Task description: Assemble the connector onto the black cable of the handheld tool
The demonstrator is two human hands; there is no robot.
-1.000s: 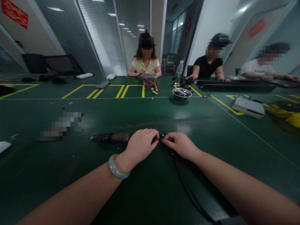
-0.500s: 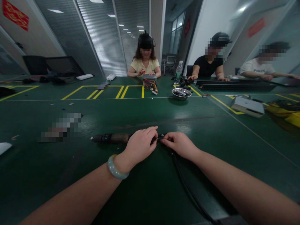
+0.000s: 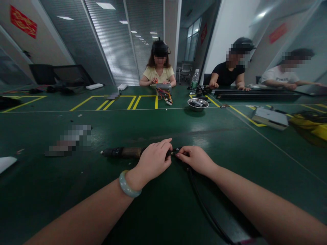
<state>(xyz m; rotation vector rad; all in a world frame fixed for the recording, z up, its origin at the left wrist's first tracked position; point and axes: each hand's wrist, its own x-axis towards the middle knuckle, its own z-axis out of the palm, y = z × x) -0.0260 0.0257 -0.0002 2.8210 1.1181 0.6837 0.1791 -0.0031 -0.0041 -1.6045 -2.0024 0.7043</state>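
A dark cylindrical tool with a brownish handle (image 3: 122, 152) lies sideways on the green table (image 3: 163, 204), its tip pointing left. My left hand (image 3: 154, 160), a pale green bangle on its wrist, is closed over the tool's right end. My right hand (image 3: 195, 158) pinches the small black connector where a black cable (image 3: 201, 200) meets the tool. The cable runs from there toward me, off the lower right. The joint itself is mostly hidden by my fingers.
A steel bowl (image 3: 198, 103) holding small parts sits mid-table, with a water bottle (image 3: 195, 81) behind it. Three people work at the far side; one has a grey box with coloured wires (image 3: 164, 91). A flat grey device (image 3: 270, 116) and yellow material (image 3: 315, 126) lie at right.
Both hands stay at the tool-cable joint. My left index finger has lifted and stretched slightly. The view has shifted down a little.
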